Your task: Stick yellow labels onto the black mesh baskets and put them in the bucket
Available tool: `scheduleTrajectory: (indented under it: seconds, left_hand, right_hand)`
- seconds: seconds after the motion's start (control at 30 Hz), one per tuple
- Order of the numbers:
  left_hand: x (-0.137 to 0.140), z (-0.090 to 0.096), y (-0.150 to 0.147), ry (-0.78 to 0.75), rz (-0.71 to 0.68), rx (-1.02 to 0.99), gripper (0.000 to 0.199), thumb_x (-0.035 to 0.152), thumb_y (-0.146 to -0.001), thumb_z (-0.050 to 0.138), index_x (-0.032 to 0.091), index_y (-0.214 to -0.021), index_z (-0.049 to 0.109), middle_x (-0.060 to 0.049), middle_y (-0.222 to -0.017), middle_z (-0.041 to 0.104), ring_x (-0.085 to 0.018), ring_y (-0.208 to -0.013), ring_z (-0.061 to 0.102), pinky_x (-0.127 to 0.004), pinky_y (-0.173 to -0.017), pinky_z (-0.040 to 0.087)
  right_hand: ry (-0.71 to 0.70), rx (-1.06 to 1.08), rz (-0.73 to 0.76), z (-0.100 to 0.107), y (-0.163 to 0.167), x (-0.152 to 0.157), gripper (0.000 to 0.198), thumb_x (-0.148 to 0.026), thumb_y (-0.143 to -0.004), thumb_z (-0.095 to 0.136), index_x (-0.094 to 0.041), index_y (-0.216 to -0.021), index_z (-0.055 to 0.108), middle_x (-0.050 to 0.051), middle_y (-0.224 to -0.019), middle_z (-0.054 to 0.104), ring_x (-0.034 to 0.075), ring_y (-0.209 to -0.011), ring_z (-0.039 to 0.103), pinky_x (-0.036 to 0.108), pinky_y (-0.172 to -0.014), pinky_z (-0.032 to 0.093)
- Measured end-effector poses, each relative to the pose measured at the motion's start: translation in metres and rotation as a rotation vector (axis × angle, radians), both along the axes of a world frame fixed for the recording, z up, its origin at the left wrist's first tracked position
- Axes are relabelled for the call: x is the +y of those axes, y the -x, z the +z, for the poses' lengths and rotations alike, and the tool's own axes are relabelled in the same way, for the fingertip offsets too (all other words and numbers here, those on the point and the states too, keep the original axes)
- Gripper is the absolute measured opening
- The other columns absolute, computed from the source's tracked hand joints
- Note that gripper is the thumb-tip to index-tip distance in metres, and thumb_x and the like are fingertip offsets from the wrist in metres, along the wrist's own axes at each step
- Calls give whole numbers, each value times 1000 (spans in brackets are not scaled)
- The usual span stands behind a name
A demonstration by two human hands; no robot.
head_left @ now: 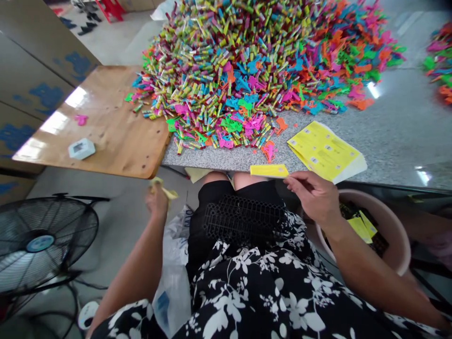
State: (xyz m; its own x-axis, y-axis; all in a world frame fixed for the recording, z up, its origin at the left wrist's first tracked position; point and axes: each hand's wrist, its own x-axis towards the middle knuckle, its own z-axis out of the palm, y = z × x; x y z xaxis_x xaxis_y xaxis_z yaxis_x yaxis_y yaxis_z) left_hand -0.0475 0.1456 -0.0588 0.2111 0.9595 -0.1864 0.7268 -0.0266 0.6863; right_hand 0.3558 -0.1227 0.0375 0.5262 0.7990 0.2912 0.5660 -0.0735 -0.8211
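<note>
Speckled grey tabletop (391, 136), narrow yellow paper strip (267, 170) in right hand (316, 195).

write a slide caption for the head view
Right hand holding a yellow strip, left hand a yellow scrap, before a heap of small colourful pieces on a speckled counter.

Left hand (156, 199) is held out left of the lap (213, 194), fingers curled in; left forearm (136, 256) angled forward. Right hand (317, 197) is held forward and right of the lap, thumb and forefinger pinched; right forearm (369, 268) angled inward.
</note>
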Motion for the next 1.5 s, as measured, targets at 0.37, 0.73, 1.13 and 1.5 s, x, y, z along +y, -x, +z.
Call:
scheduleTrajectory:
  seconds: [0.37,0.73,1.13,1.5]
  left_hand:
    - [-36,17,-58,-29,-65,101,47,44,-100,50,16,-136,62,-16,-137,69,-26,-127,66,-40,-114,48]
    - [-84,67,-108,-147,-1060,-140,60,63,-74,88,22,-109,62,-21,-160,50,-38,-156,39,-58,-126,36]
    - [-88,54,-109,-87,-1056,-205,54,58,-77,87,23,-103,55,-17,-145,64,-32,-141,56,-63,-128,27]
    - [-87,49,-106,-74,-1065,-202,52,63,-80,83,23,-102,57,-16,-147,63,-32,-144,54,-61,-130,23]
  right_hand:
    - [-53,-306,334,-3,38,-16,16,-14,-97,71,-23,-110,71,4,-95,78,18,-85,73,33,-82,60]
    - [-127,-356,424,-20,59,-27,30,-5,-90,76,-19,-116,69,9,-100,78,22,-91,73,39,-87,62]
    - [-97,-448,479,-26,60,-34,36,-7,-89,78,-19,-122,68,9,-104,79,23,-92,72,41,-88,64]
    - [-126,-476,493,-30,61,-36,38,-4,-86,80,-15,-121,68,11,-104,80,23,-91,73,40,-88,64]
